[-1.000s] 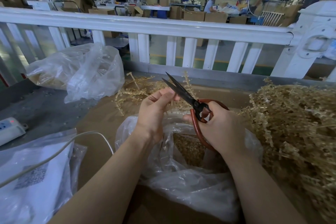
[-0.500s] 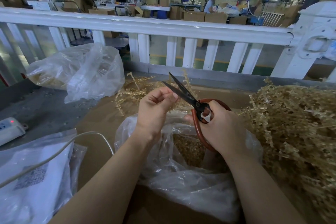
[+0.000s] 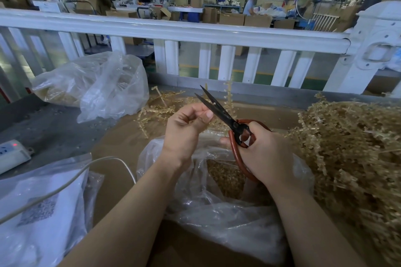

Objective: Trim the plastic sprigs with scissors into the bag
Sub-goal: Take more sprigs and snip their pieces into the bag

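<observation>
— Two hands meet over the bag (image 3: 217,219) in the head view. What worries you?

— The left hand (image 3: 186,123) has its fingers curled in a pinch, thumb against forefinger, right beside the blades. Whatever sprig it holds is too thin to make out, so I judge the thumb could get nicked if the cut comes close.

— And the scissors (image 3: 225,117)?

— The right hand (image 3: 264,154) grips the red handles, fingers wrapped through the loops; the black blades stand slightly parted, tips pointing up and away. They sit above the bag's far edge, so clipped bits may fly past the opening onto the cardboard (image 3: 121,136).

— Where is the stock?

— A heap of sprigs (image 3: 351,149) lies at the right, touching the bag; trimmed pieces already lie inside. Only one view here, and it hides the fingertips behind the blade.
</observation>
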`<state>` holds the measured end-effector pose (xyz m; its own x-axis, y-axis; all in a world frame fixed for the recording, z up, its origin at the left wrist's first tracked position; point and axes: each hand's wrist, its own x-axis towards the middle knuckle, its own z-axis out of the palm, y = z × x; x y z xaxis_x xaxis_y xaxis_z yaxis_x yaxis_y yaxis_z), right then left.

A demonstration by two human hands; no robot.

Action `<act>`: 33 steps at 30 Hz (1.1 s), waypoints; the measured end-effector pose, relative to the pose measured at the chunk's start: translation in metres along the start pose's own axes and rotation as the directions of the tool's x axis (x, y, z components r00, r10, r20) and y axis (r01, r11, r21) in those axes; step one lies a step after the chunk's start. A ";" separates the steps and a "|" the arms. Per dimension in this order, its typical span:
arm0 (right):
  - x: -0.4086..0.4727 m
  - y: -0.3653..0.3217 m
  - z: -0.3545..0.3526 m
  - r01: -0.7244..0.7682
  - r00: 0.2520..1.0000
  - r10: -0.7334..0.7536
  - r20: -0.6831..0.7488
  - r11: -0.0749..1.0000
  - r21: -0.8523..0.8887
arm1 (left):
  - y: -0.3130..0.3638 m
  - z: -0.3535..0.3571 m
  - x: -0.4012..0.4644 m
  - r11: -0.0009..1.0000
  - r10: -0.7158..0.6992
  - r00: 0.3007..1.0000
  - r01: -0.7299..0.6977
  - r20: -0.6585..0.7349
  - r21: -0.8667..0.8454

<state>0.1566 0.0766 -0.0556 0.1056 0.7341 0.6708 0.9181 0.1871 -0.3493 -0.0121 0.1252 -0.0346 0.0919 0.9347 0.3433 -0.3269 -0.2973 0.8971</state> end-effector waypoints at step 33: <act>0.002 -0.001 0.001 0.005 0.999 -0.011 0.041 0.987 0.161 | 0.000 -0.002 0.001 0.998 -0.041 0.999 0.041 0.006 -0.049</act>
<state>0.1557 0.0786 -0.0550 0.0794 0.7581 0.6472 0.8451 0.2931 -0.4471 -0.0145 0.1261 -0.0348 0.1109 0.9449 0.3079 -0.3683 -0.2487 0.8958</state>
